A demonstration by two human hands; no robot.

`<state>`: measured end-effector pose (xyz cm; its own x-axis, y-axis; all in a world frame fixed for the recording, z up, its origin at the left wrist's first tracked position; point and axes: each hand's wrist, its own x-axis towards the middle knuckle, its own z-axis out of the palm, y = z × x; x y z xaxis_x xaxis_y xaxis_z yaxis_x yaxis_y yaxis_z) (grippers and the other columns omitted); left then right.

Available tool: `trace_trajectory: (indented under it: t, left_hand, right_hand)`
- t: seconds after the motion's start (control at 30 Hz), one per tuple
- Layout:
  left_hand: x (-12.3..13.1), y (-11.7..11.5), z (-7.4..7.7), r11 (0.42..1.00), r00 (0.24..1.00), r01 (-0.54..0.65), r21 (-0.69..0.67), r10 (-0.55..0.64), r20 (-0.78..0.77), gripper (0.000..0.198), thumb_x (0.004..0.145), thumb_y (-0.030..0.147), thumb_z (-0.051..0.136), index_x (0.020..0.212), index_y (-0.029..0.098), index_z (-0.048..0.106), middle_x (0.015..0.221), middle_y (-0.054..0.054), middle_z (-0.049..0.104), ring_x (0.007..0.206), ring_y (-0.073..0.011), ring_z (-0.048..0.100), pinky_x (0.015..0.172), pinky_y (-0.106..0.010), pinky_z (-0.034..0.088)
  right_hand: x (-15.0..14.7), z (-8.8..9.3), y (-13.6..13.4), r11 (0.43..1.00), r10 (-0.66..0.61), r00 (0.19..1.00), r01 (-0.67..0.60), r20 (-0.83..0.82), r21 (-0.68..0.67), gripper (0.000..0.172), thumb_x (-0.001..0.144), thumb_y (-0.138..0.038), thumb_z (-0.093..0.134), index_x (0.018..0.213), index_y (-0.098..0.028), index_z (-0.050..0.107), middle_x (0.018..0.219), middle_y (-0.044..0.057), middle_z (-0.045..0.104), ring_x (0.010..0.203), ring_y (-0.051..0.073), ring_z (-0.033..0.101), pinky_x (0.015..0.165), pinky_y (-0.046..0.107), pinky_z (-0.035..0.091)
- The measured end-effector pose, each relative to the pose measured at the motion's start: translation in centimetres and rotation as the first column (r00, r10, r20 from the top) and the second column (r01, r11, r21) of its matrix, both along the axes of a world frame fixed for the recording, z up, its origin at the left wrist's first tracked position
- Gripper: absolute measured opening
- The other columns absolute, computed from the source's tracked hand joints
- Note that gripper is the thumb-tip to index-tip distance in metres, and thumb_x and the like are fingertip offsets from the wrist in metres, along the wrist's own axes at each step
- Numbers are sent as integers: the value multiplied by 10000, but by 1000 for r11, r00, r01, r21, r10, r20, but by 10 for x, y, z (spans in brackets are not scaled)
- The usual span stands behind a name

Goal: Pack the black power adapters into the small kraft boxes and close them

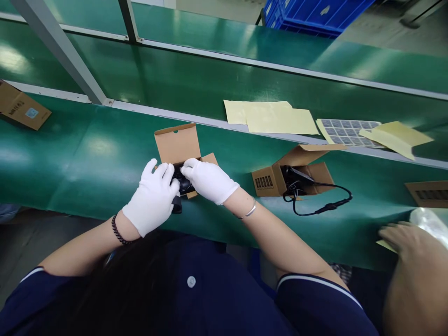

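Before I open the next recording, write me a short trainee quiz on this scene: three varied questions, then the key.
1. True or false: a black cable extends out of the second open cardboard box, on the right.
2. The blue plastic crate appears at which edge of the picture? A, bottom; B, left; C, top.
3. Fill in: the left grip and right grip, both in white ____, are at the open box before them.

Key: 1, true; 2, C; 3, gloves.
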<state>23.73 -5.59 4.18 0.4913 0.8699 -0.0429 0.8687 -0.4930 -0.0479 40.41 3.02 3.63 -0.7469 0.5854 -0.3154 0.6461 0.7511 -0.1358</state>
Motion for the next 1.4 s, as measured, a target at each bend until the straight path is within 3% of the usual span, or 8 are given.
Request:
trace_trajectory:
  t: [0.2,0.4,0.5,0.73,0.93,1.13,1.27,1.4]
  left_hand:
    - [-13,20,19,989,989,-6,-149,28,147,387,815,167,515,1126,196,744,1065,-96,762,1075,-301,691,1222,-656,329]
    - [-8,43,38,950,916,-303,-80,313,249,453,874,216,434,1247,199,691,1046,-87,785,964,-294,720,868,-435,571]
    - [-3,50,27,955,931,-285,-76,295,217,498,870,212,470,1337,195,640,1098,-93,783,1032,-301,718,876,-422,566]
    - [-2,55,4,936,931,-332,-121,345,116,420,948,281,446,1294,202,670,968,-96,784,922,-297,737,809,-402,563]
    - [-14,41,6,986,884,-147,84,93,457,387,1005,451,535,1275,207,666,1175,-97,767,1101,-288,714,986,-448,557]
    - [-34,-9,-37,837,701,-394,379,8,713,342,995,275,620,1336,250,619,1278,-86,716,1209,-259,682,1030,-440,560]
    - [-23,-30,-78,875,715,-335,350,-6,699,675,978,401,664,1582,252,402,1485,-159,596,1334,-318,615,1055,-480,555]
    - [-7,-25,-97,880,739,-282,382,-55,671,800,974,404,677,1649,245,279,1567,-198,511,1394,-337,568,1082,-484,544]
  right_hand:
    - [10,7,6,983,64,989,-85,-131,-162,391,989,-55,425,1272,-124,686,1281,150,694,1046,241,689,846,341,527]
    - [31,26,2,963,-265,734,165,-626,-215,443,1080,-350,436,1496,-218,513,1303,79,724,1052,181,701,928,336,538]
    - [29,22,-2,941,-327,726,309,-606,-138,339,1059,-369,498,1318,-207,645,1201,61,767,1020,194,713,896,321,524]
    - [16,5,-4,968,-235,887,252,-398,-11,357,1001,-382,598,1336,-274,660,1137,27,799,971,219,732,705,285,438]
    - [13,12,-8,922,-323,932,349,-163,168,300,1008,-305,459,1072,-218,738,904,81,791,791,237,720,578,311,275]
    - [4,-7,-13,932,-267,961,277,-74,232,335,1005,-185,372,965,-172,704,863,141,750,840,250,713,576,303,259]
    - [-2,-11,-14,908,-313,947,322,-77,268,291,978,-130,384,998,-166,672,811,130,723,767,233,700,572,290,276]
    - [-1,-4,-14,914,-288,957,283,-26,291,333,985,-106,336,998,-144,667,854,153,709,774,247,697,583,294,308]
